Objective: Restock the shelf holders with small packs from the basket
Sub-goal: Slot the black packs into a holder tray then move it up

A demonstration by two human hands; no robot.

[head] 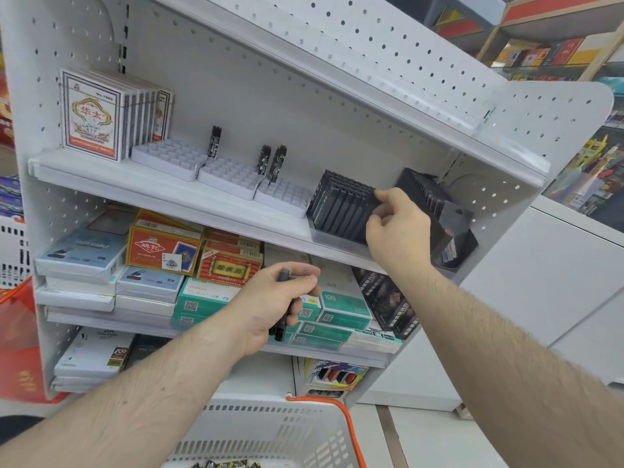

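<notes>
My left hand point(275, 300) grips a few slim dark packs point(283, 319) in front of the middle shelf. My right hand point(396, 224) is raised at the upper shelf, its fingers pinching the right end of the row of dark packs in the black holder point(339, 206). A second black holder point(435, 204) stands tilted behind that hand. Three white slotted holders point(169, 157) point(229, 177) point(283, 197) sit to the left, with three patterned packs point(216, 141) point(264, 160) point(278, 162) standing in them. The white basket point(270, 430) with an orange handle is below, more packs showing at its bottom.
Boxes of playing cards point(93, 114) stand at the upper shelf's left end. The middle shelf holds stacked cable boxes point(79, 255), red card boxes point(162, 248) and green boxes point(337, 309). A red basket point(17, 332) is at the left, a white counter point(540, 282) at the right.
</notes>
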